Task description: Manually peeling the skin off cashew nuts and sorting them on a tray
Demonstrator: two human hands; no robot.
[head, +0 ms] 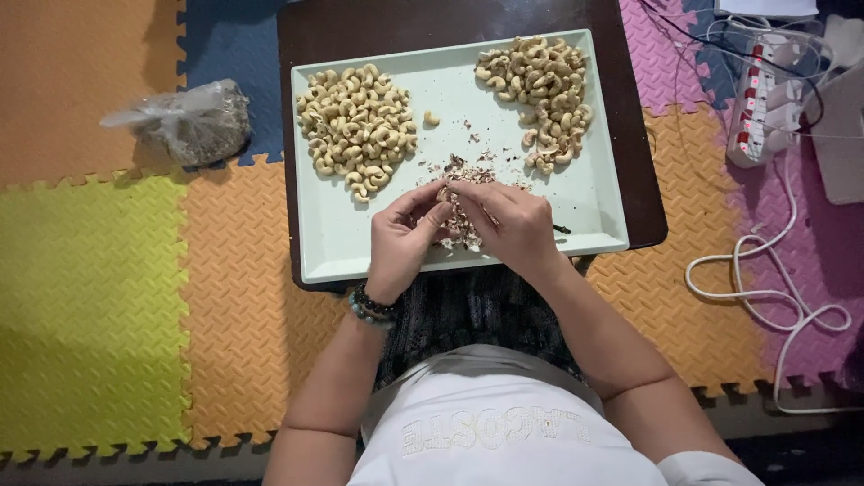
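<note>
Both hands [459, 225] on cashew [442, 194] (over tray [594, 193])

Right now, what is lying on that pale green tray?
On the tray: a left cashew pile, a right cashew pile, one stray nut and brown skin scraps. The left hand and right hand cover more scraps.

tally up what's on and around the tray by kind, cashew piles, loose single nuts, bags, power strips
Cashew piles: 2, left pile and right pile
Loose single cashew between the piles: 1
Plastic bags: 1
Power strips: 1
Total: 5
</note>
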